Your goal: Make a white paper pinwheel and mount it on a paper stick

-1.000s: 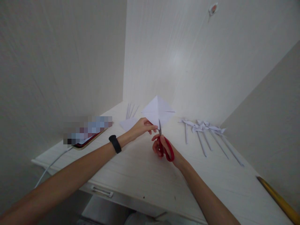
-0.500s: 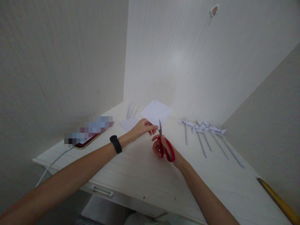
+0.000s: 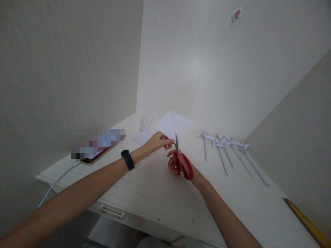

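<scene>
Between the thumb and fingers of my left hand (image 3: 161,139) is the near corner of a white square sheet of paper (image 3: 172,123), held up above the desk. Faint crease lines run across the sheet. My right hand (image 3: 178,161) grips red-handled scissors (image 3: 187,168) by the loops, the blades pointing away from me. Those blades stand slightly apart at the paper's near corner, close to my left fingertips; whether they touch the sheet is hard to tell. A black band (image 3: 127,159) circles my left wrist.
Several paper pinwheels on rolled sticks (image 3: 224,143) lie at the right. Behind my left hand are another paper sheet (image 3: 141,137) and several thin paper sticks (image 3: 144,123). A phone (image 3: 103,148) with a white cable (image 3: 60,177) rests at the left. Walls enclose the white desk (image 3: 144,186).
The scissor blades have opened a little wider at the paper's corner. Both hands stay in nearly the same place, and crease lines on the sheet show more clearly.
</scene>
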A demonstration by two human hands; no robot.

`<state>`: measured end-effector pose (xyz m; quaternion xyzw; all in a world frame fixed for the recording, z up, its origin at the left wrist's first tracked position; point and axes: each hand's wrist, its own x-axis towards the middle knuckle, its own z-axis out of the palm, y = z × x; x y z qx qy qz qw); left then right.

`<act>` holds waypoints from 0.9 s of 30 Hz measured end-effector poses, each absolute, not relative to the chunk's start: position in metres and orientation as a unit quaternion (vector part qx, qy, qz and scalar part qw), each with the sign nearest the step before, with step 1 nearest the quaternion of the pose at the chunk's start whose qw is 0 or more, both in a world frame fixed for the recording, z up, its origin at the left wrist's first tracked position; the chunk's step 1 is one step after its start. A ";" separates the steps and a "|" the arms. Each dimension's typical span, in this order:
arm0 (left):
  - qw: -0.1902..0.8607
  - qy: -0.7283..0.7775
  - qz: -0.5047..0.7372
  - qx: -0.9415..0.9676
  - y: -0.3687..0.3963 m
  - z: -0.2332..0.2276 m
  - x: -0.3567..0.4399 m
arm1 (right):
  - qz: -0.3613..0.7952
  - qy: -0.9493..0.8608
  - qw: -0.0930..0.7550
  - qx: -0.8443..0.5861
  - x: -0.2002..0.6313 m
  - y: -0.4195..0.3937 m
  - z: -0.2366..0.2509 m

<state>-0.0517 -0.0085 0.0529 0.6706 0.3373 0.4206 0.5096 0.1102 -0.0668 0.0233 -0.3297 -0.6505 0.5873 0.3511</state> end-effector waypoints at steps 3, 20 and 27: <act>0.510 0.327 0.428 0.671 -0.006 0.049 -0.053 | 0.589 -0.651 0.352 -0.324 0.110 -0.066 0.022; 0.510 0.334 0.429 0.667 -0.006 0.049 -0.050 | 0.616 -0.634 0.349 -0.311 0.111 -0.063 0.020; 0.516 0.328 0.419 0.671 -0.008 0.050 -0.050 | 0.605 -0.643 0.346 -0.317 0.112 -0.065 0.022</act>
